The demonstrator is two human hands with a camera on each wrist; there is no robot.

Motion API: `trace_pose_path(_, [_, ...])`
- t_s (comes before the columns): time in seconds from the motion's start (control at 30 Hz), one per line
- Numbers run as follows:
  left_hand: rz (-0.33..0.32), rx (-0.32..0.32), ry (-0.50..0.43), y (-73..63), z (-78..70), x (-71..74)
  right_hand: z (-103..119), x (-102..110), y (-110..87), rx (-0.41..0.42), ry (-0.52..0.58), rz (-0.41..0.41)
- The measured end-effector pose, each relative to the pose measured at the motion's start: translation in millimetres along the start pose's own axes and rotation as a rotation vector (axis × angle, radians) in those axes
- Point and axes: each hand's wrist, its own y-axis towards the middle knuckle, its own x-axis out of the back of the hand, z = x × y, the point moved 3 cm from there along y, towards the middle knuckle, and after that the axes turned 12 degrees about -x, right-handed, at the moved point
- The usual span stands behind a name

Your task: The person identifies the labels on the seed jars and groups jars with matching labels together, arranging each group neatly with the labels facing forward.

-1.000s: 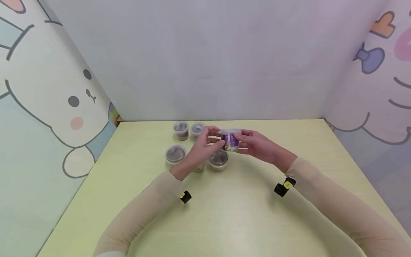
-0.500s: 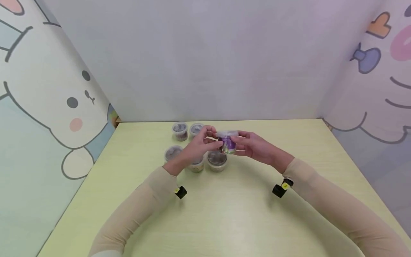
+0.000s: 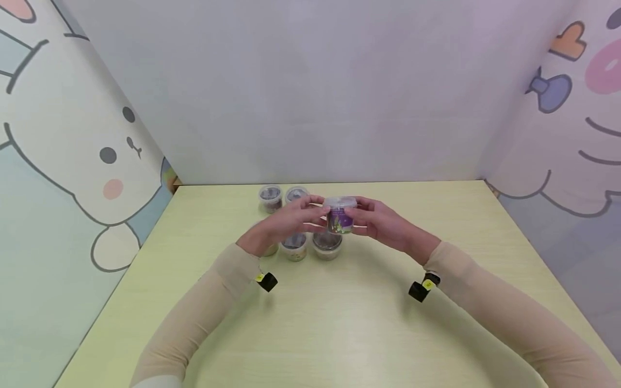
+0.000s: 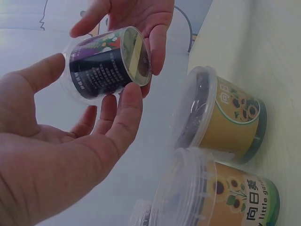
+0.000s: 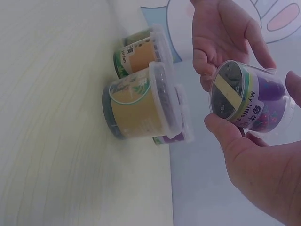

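Observation:
A small clear plastic tub [image 3: 340, 216] with a translucent lid and a purple label is held upright above the table between both hands. My left hand [image 3: 297, 216] holds it from the left, thumb near the lid rim and fingertips by the base in the left wrist view. From the other side my right hand [image 3: 383, 222] grips it, thumb across the label. "My little" is legible on the purple tub [image 5: 256, 101] in the right wrist view, with dark contents and a yellow strip at its base. Just below the hands stands an orange-labelled tub [image 3: 327, 246].
More lidded tubs stand on the pale yellow table [image 3: 339, 323]: one in the front row [image 3: 294, 247], another partly behind my left wrist, and two at the back, a left tub [image 3: 270, 198] and a right tub [image 3: 296, 193]. A plain wall panel [image 3: 315, 108] rises behind the table.
Both hands have drifted slightly left with the tub. The tub has turned so more of its purple label faces me. My left wrist has swung left, uncovering a front tub.

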Motion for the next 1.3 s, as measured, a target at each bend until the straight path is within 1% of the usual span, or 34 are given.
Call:
trace_pose_path(0.13, [0.003, 0.002, 0.006, -1.6, 1.4, 0.8, 0.2, -1.4, 0.9, -0.001, -0.002, -0.002])
trace_pose_path(0.37, [0.019, -0.018, -0.01, -0.7, 1.6, 1.1, 1.1, -2.3, 0.4, -0.001, 0.011, 0.0])
trace_pose_path(0.57, [0.016, -0.014, -0.008, -0.8, 1.7, 1.3, 1.3, -2.4, 0.1, -0.015, 0.03, -0.003])
trace_pose_path(0.73, [0.013, -0.02, -0.006, -1.6, 0.9, 1.3, 0.9, -2.8, -0.3, -0.021, 0.027, 0.011])
trace_pose_path(0.87, [0.014, -0.031, -0.006, -1.8, 1.9, 2.2, 1.5, -3.2, 0.5, -0.02, 0.022, -0.011])
trace_pose_path(0.93, [0.002, -0.029, -0.001, -1.8, 3.1, 2.4, 1.7, -4.2, 1.2, -0.017, 0.032, -0.034])
trace_pose_path(1.03, [-0.018, -0.029, 0.076, -1.8, 4.4, 1.5, 1.6, -6.8, 1.8, -0.008, 0.057, -0.049])
trace_pose_path(1.17, [-0.017, -0.066, 0.211, -0.4, 2.8, 0.3, 3.1, -9.7, 0.6, 0.006, 0.073, -0.053])
trace_pose_path(1.23, [-0.009, -0.094, 0.225, 0.4, 1.3, 0.8, 4.1, -10.1, 0.4, 0.01, 0.085, -0.052])
trace_pose_path(1.3, [0.0, -0.116, 0.209, 1.4, 1.1, 2.0, 4.6, -9.8, 0.3, 0.008, 0.097, -0.056])
